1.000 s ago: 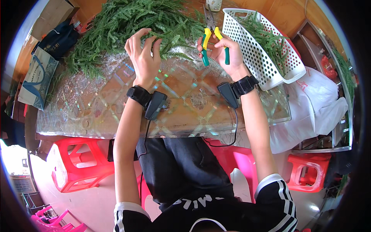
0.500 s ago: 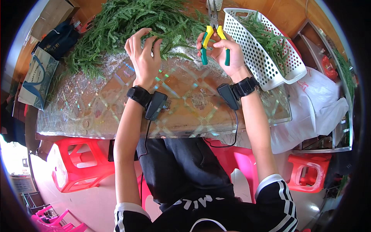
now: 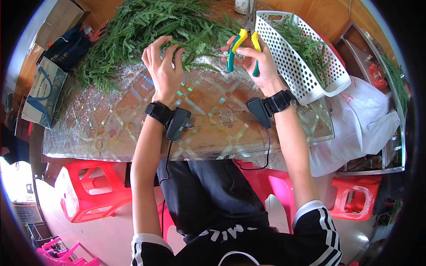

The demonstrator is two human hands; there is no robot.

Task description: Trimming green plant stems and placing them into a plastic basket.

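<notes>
At the far side of the table, my left hand [image 3: 162, 73] has its fingers curled round the near end of a green fir-like sprig [image 3: 195, 52]. The exact grip is partly hidden by the fingers. That sprig lies against a big pile of similar sprigs [image 3: 142, 31]. My right hand [image 3: 262, 66] holds a pair of long-nose pliers [image 3: 238, 46] with yellow and green handles. The handles are spread, and the jaws point away from me, apart from the sprig. Whether the jaws are parted is hard to see.
A white perforated basket [image 3: 306, 91] with more sprigs stands on the right, beside white plastic bags [image 3: 355, 119]. White flakes [image 3: 115, 86] lie scattered on the glass-topped table [image 3: 208, 133]. A cup [image 3: 242, 6] is at the back; a paper bag [image 3: 44, 95] stands left. Red stools [image 3: 95, 195] stand below.
The pliers have tilted a little, their jaws leaning right and their handles shifting slightly left. My left hand has lowered very slightly and keeps nearly the same pose.
</notes>
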